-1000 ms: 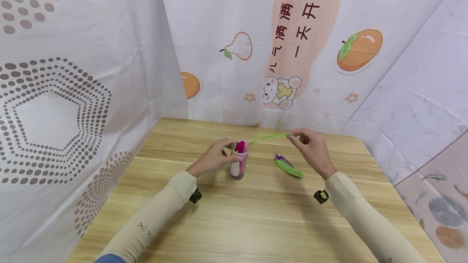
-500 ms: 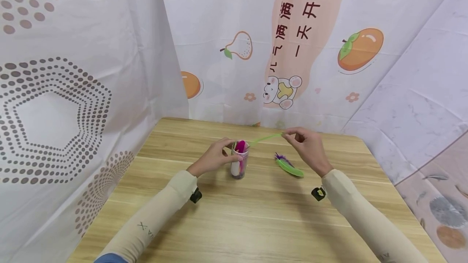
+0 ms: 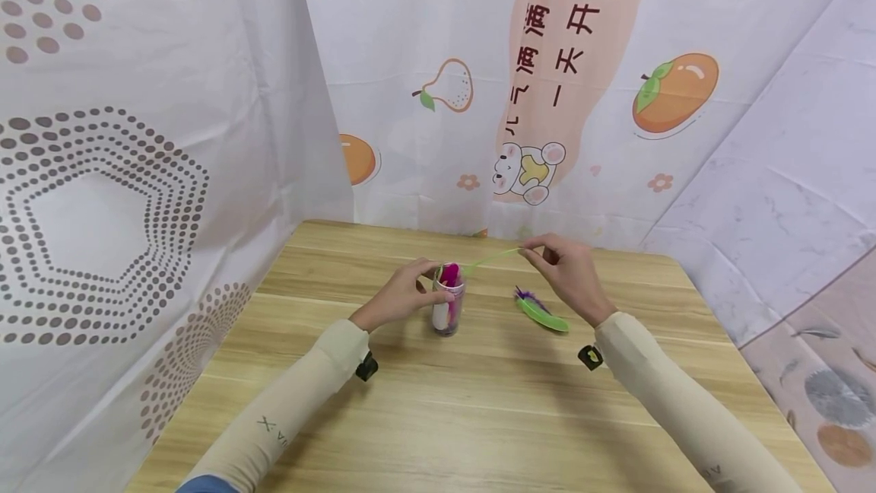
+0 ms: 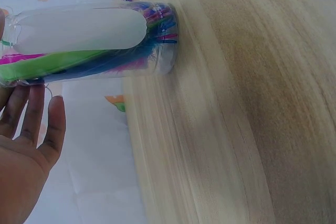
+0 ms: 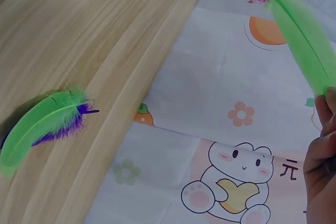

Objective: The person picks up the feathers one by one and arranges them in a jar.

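A clear jar (image 3: pixel 448 318) stands upright on the table, holding several coloured feathers; magenta, green and blue ones show through its wall in the left wrist view (image 4: pixel 89 64). My left hand (image 3: pixel 404 295) grips it near the mouth, thumb on the near side. With thumb and fingertips my right hand (image 3: pixel 568 268) pinches one end of a light green feather (image 5: pixel 304 40), whose other end is at the jar's mouth. Whether that end is inside the rim I cannot tell. On the table below my right hand lie a green feather (image 3: pixel 545 316) and a purple feather (image 3: pixel 530 298), overlapping.
The wood-grain table (image 3: pixel 438 417) ends at a printed curtain (image 3: pixel 411 173) behind the jar. Another patterned curtain (image 3: pixel 137 249) hangs along the left side. A small black device (image 3: pixel 590 357) is on the right wrist, and one (image 3: pixel 366 366) on the left.
My right hand has moved left and slightly up, toward the jar, with the green feather; less of the feather shows outside the jar. The left hand and the jar have stayed put.
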{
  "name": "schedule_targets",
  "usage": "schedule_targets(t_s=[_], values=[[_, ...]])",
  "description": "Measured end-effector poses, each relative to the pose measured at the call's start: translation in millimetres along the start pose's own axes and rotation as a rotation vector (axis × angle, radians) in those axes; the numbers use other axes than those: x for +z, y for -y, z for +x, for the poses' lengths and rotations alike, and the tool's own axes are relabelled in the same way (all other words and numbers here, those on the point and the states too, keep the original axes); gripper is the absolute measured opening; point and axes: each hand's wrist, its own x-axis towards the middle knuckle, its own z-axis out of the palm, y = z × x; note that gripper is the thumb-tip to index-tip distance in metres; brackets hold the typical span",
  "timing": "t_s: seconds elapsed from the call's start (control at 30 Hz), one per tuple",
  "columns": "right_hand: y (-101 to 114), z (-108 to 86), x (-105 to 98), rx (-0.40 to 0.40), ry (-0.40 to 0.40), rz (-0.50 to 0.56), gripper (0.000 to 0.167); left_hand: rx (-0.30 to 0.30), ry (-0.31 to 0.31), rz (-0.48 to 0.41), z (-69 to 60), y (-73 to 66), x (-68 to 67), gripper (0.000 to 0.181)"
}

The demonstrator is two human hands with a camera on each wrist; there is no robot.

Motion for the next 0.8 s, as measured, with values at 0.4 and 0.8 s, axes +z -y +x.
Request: schedule_targets(t_s=[0.4,0.8], values=[[5,8.2,7,-0.080,0.050,0.025,0.014,0.015,-0.005,0.002,-0.6,-2.6,0.2,0.060],[10,16.6,22,-0.110,0.142,0.007,0.014,-0.001,-0.002,-0.002,-0.1,-1.3,-0.2,0.060]])
